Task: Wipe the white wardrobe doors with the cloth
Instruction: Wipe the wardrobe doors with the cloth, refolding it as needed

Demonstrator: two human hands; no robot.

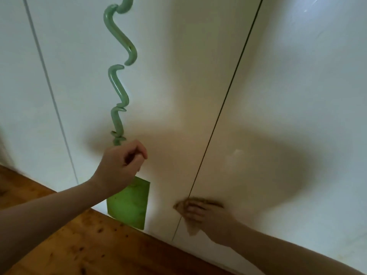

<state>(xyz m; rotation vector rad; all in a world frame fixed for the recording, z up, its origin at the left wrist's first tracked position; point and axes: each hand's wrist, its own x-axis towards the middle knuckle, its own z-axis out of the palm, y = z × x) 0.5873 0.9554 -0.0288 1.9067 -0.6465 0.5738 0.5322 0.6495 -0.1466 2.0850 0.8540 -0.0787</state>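
Your right hand lies flat at about 5 o'clock in the view, fingers spread and pressing the cloth against the doors. The cloth is tan and blurred; its edges show past your fingertips on the left and below your palm. It sits low on the doors, just right of the dark seam that runs from 1 o'clock down to 6 o'clock, and its left tip touches or crosses that seam.

Your left hand is at 7 o'clock from centre, curled in a loose fist with thumb and fingertips pinched together at the lower end of a green spiral. Whether it really grips the spiral or only rests at its end, you cannot tell from here. The spiral winds up toward 12 o'clock across the left door. A green card lies flat against the door directly below that hand, its lower edge near the wooden floor. A paler seam runs at 10 o'clock.
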